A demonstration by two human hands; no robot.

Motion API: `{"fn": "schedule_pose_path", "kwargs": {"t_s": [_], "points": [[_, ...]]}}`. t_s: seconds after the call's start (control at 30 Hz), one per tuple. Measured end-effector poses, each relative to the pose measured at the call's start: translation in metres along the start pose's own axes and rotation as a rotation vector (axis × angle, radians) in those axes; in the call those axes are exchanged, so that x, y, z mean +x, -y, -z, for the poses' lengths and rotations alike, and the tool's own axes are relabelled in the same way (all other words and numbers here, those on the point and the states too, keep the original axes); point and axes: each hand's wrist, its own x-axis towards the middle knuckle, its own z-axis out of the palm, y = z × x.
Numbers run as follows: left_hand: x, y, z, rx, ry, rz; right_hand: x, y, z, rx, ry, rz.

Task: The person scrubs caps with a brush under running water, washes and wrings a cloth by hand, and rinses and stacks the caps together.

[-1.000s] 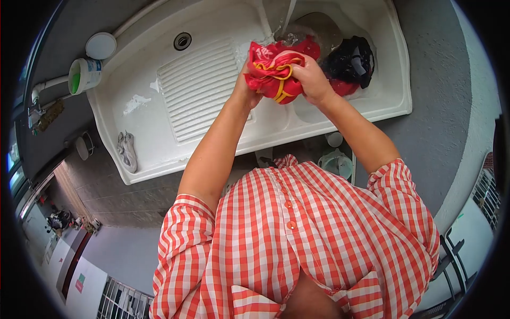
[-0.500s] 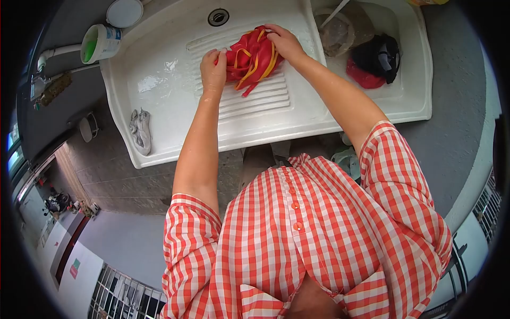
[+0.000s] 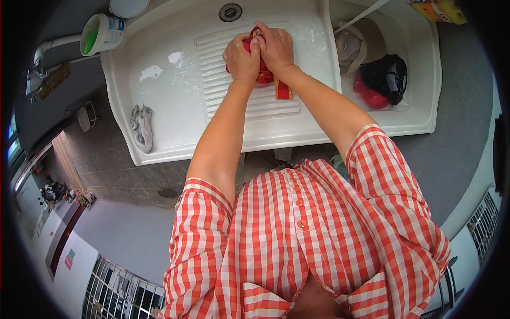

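A bunched red cloth with yellow trim (image 3: 265, 78) lies wet on the ribbed washboard (image 3: 255, 103) of a white sink (image 3: 175, 106). My left hand (image 3: 243, 59) is closed around its left side. Close against it, my right hand (image 3: 277, 49) grips the cloth from the right, thumbs nearly meeting. Most of the cloth is hidden beneath both hands, and one red and yellow end sticks out below my right wrist.
In the right basin sit a beige cap (image 3: 373, 41), a black cap (image 3: 390, 80) and a red item (image 3: 373, 99). Grey cloth (image 3: 142, 127) rests at the sink's left edge. Beyond are a white bucket (image 3: 114, 33), a drain (image 3: 230, 12) and a yellow package (image 3: 440, 10).
My hands have come together over the cloth, which was spread wider between them before. It is now bunched tighter, and the view has shifted slightly.
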Motion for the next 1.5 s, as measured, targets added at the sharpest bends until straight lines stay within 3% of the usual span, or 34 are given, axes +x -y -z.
{"fn": "schedule_pose_path", "kwargs": {"t_s": [0.03, 0.07, 0.13, 0.2, 0.27, 0.3, 0.37, 0.43, 0.53, 0.6, 0.67, 0.73, 0.93, 1.0, 1.03, 1.07, 1.1, 1.17, 1.2, 1.23, 1.33, 1.37, 1.4, 1.43, 1.47, 1.5], "points": [[-0.012, -0.006, 0.014, -0.175, 0.069, 0.066, -0.011, 0.004, 0.01, 0.106, 0.029, -0.007], [-0.033, -0.004, 0.019, -0.253, 0.014, 0.003, -0.031, 0.01, 0.022, 0.21, 0.061, -0.013], [-0.082, -0.006, 0.029, -0.19, 0.01, -0.172, -0.075, 0.02, 0.04, 0.272, 0.14, 0.037], [-0.083, 0.005, 0.027, -0.123, 0.173, -0.235, -0.071, 0.011, 0.028, 0.205, 0.143, 0.052], [-0.032, 0.006, 0.015, 0.061, 0.345, -0.113, -0.04, 0.005, 0.015, 0.088, 0.238, -0.027], [-0.011, 0.006, 0.007, 0.11, 0.277, -0.113, -0.014, 0.003, 0.006, 0.056, 0.263, -0.09], [0.021, 0.005, -0.012, 0.158, 0.18, -0.133, 0.01, -0.007, -0.013, -0.003, 0.055, -0.017], [0.012, 0.004, -0.008, 0.118, -0.07, -0.178, -0.011, -0.005, -0.011, 0.021, 0.043, 0.002], [-0.045, 0.002, 0.019, -0.057, 0.044, -0.168, -0.047, 0.01, 0.021, 0.177, 0.032, 0.13], [-0.098, -0.009, 0.036, -0.05, 0.112, -0.19, -0.094, 0.018, 0.045, 0.183, 0.206, 0.086], [-0.089, 0.002, 0.032, 0.049, 0.297, -0.182, -0.089, 0.017, 0.041, 0.112, 0.213, 0.058], [-0.059, 0.005, 0.023, 0.079, 0.322, -0.181, -0.062, 0.016, 0.035, 0.127, 0.282, -0.025], [-0.033, 0.003, 0.011, 0.083, 0.233, -0.121, -0.032, -0.003, 0.023, 0.193, 0.347, -0.162], [-0.029, 0.007, 0.008, -0.473, 0.188, 0.396, -0.03, -0.019, 0.023, 0.773, 0.189, -0.502], [-0.026, 0.011, 0.0, -0.761, 0.092, 0.601, -0.025, -0.033, 0.037, 0.899, 0.204, -0.67], [-0.028, 0.005, -0.004, -0.768, 0.099, 0.591, -0.018, -0.049, 0.057, 1.025, 0.111, -0.737], [-0.03, -0.019, -0.001, -0.937, 0.085, 0.706, -0.013, -0.071, 0.081, 1.114, 0.096, -0.818], [-0.04, -0.075, 0.005, -1.238, 0.147, 0.867, 0.006, -0.11, 0.12, 1.198, -0.152, -0.857], [-0.056, -0.092, -0.004, -1.268, 0.235, 0.784, 0.019, -0.115, 0.142, 1.159, -0.28, -0.851], [-0.075, -0.101, -0.016, -1.144, 0.353, 0.653, 0.027, -0.135, 0.154, 1.148, -0.27, -0.78], [-0.103, -0.118, -0.023, -0.767, 1.047, 0.266, 0.032, -0.196, 0.167, 0.387, -0.053, -0.463], [-0.104, -0.116, -0.02, -0.624, 0.908, -0.008, 0.022, -0.209, 0.175, 0.383, -0.056, -0.476], [-0.096, -0.111, -0.014, -0.476, 0.757, -0.275, 0.008, -0.224, 0.177, 0.043, -0.075, -0.341], [-0.082, -0.102, -0.01, -0.364, 0.655, -0.342, -0.005, -0.237, 0.176, -0.294, -0.088, -0.2], [-0.067, -0.089, -0.006, -0.253, 0.55, -0.406, -0.023, -0.245, 0.17, -0.297, -0.09, -0.212], [-0.057, -0.068, -0.009, -0.166, 0.472, -0.348, -0.049, -0.248, 0.159, -0.3, -0.02, -0.437]]}}
